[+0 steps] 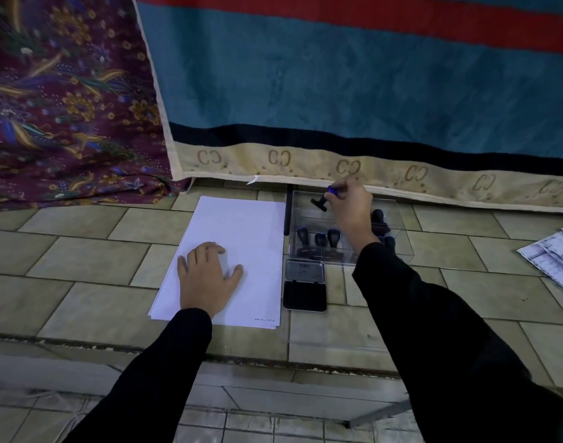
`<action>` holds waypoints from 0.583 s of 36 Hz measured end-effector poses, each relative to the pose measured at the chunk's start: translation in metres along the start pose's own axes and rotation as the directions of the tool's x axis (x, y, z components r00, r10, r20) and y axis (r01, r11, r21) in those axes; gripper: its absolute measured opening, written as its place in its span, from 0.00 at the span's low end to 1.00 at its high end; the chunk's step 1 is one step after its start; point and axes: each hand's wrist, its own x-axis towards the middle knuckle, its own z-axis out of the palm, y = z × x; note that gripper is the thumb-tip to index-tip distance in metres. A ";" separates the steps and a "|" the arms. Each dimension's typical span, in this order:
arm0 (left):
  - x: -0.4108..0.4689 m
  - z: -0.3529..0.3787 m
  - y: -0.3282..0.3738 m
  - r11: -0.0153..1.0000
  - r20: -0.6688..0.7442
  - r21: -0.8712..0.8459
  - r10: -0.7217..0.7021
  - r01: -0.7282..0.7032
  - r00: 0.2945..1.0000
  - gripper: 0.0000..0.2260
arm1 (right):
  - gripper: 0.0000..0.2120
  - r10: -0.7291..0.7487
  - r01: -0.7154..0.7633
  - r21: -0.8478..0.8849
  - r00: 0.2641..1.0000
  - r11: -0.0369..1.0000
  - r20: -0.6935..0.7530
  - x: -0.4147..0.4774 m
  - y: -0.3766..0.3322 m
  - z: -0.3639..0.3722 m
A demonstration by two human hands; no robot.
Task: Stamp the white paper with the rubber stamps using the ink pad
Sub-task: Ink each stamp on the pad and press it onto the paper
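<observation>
Nearest, the left hand lies flat, its grip released, on the stack of white paper sheets on the beige tiled floor. Just right sits an open black ink pad. Beyond it, the right hand has its grip pinched on a tilted black-handled rubber stamp over a clear plastic box. The stamp's base may snag the box wall and tip it.

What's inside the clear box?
Three stamps stand upright at its near side, more at right. The right hand grips another stamp over the far end. The sleeve hides part of the right side.
</observation>
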 end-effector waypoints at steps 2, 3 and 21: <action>0.000 0.000 0.000 1.000 -0.009 -0.002 0.002 -0.002 1.000 0.19 | 0.05 0.010 -0.007 -0.098 1.000 0.995 0.028 0.004 0.010 0.007; 0.001 0.000 0.000 1.000 -0.013 -0.005 0.003 -0.003 1.000 0.19 | 0.05 0.020 -0.012 -0.147 0.998 0.989 0.052 0.005 0.014 0.009; 0.002 -0.005 0.001 0.996 0.025 -0.075 -0.037 0.039 0.999 0.20 | 0.20 0.023 0.180 -0.501 0.928 0.846 0.372 0.010 0.003 0.009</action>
